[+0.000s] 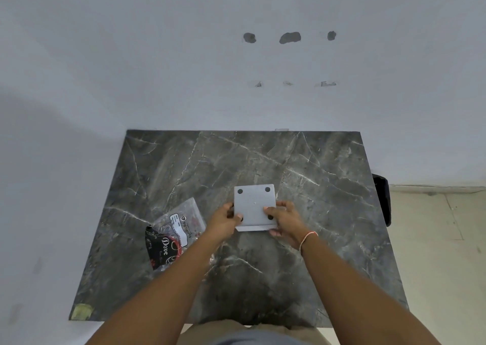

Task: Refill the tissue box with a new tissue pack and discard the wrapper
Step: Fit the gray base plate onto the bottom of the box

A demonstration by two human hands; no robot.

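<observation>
Head view: tissue box (254, 205) upside down over the middle of the dark marble worktop (315, 165), grey base panel with black foot pads facing up. Left hand (226, 219) and right hand (285, 219) each with a grip clamped on a side of the box, thumbs on the panel. Wrapper (175, 232) just left of the box, lying flat, seemingly emptied. Probably closing the base after the refill; next, seating the panel, righting the box, then binning the wrapper.

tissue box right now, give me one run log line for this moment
left hand: grips tissue box | right hand: grips box | box: upside down, base panel showing | wrapper: on table, left of box
</observation>
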